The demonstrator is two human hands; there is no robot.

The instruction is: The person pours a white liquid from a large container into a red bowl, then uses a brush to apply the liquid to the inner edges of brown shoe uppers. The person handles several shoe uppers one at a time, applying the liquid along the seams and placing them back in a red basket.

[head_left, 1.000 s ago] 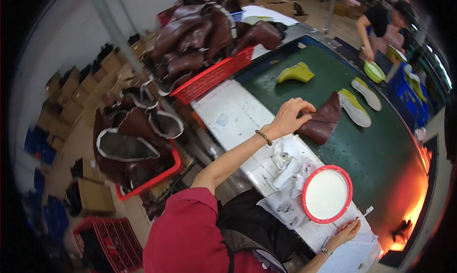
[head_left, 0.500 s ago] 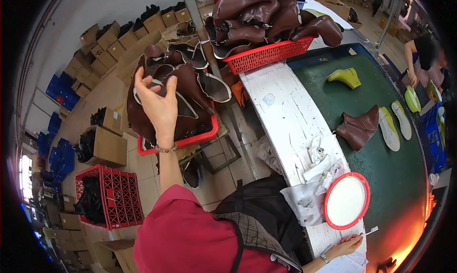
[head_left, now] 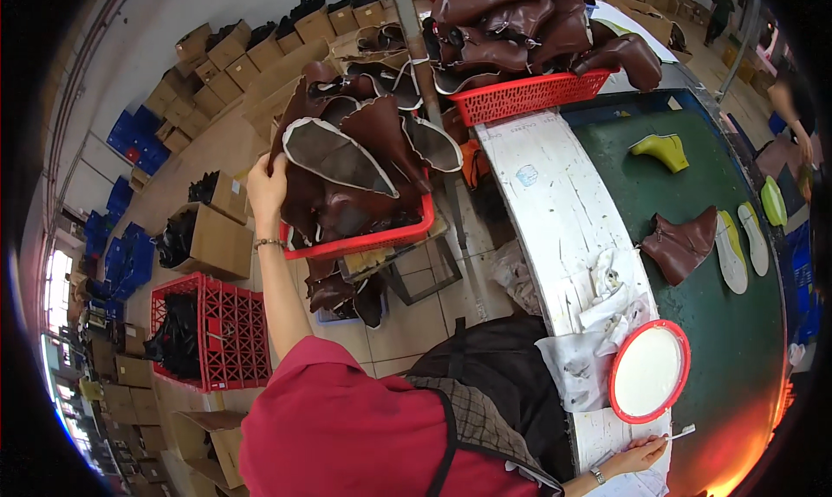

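My left hand (head_left: 267, 188) is closed on the edge of a brown leather boot upper (head_left: 302, 185) at the left side of a heaped red basket (head_left: 392, 237). Its fingertips are partly hidden behind the leather. A grey boot bottom with a pale rim (head_left: 340, 156) faces up beside that hand. At the lower right, my right hand (head_left: 643, 454) holds a small white brush (head_left: 683, 432), its head pointing to the right. Just above this hand is a red-rimmed tub of white paste or liquid (head_left: 648, 371), near the edge of the white bench (head_left: 555, 194).
Stained white cloths (head_left: 598, 324) lie beside the tub. On the green belt (head_left: 693, 358) are a brown boot (head_left: 679, 246), a yellow-green boot (head_left: 660, 152) and pale soles (head_left: 731, 254). A second red basket (head_left: 529, 97) is piled with boots. Another person (head_left: 793, 107) stands across the belt.
My left hand has moved from open above the heap to the basket's left side and taken hold of the brown leather. The view has shifted a little; my right hand still holds the brush.
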